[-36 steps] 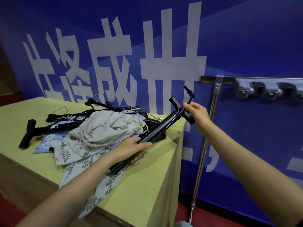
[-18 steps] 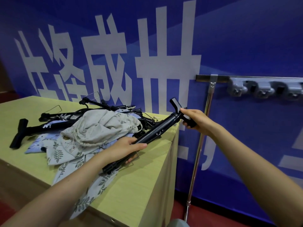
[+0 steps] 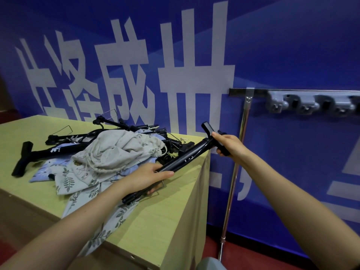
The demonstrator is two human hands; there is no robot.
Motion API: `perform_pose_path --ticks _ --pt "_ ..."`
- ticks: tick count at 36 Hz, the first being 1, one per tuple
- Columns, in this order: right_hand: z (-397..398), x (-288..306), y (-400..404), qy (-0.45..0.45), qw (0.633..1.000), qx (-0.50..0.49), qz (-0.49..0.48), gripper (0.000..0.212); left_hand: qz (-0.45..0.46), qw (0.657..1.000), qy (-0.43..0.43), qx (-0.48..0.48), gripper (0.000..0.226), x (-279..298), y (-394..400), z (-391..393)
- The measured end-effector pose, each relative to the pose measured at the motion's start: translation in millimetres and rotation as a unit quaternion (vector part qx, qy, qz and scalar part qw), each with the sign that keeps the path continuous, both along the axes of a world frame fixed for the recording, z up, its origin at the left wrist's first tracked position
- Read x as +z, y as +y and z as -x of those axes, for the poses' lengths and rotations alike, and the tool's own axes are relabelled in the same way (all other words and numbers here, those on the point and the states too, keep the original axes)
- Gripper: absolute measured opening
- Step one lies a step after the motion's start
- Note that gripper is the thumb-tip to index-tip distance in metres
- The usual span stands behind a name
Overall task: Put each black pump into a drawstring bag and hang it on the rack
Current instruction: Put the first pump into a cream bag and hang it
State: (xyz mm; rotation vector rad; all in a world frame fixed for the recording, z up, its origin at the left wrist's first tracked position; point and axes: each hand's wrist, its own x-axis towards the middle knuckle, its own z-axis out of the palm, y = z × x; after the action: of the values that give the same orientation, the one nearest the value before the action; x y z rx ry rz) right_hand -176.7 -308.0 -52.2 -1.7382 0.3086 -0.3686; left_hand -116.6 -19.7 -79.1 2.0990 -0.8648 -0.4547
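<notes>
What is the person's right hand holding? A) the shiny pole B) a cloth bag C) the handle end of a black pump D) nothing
C: the right hand grips the T-handle end of the black pump, while the left hand holds its barrel lower down over the table.

My right hand [image 3: 227,145] covers one end of pump [image 3: 187,157] T-handle. My left hand [image 3: 145,177] hides its lower barrel. Rack [image 3: 292,103] cut off by right edge. Bag heap [image 3: 120,152] buries most of far pumps [image 3: 64,150]. Small metal bit [image 3: 183,139] near far table edge too small to identify.
</notes>
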Motion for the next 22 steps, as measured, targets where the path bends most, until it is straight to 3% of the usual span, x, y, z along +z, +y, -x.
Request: perform_pose_path --ticks 8,16,22 --pt "6.2 -8.5 -6.8 0.056 0.997 -0.008 -0.059 0.044 -0.03 0.999 -0.011 0.004 0.037 -3.4 -4.6 -0.1" --pt "23.9 -26.7 -13.9 0.076 0.986 0.061 -0.137 0.037 -0.071 0.997 -0.026 -0.003 0.048 -4.2 -6.2 0.1" --pt "29.7 -38.5 -11.4 0.074 0.983 0.028 -0.164 0.029 -0.076 0.997 -0.009 -0.013 0.037 -4.1 -9.0 2.0"
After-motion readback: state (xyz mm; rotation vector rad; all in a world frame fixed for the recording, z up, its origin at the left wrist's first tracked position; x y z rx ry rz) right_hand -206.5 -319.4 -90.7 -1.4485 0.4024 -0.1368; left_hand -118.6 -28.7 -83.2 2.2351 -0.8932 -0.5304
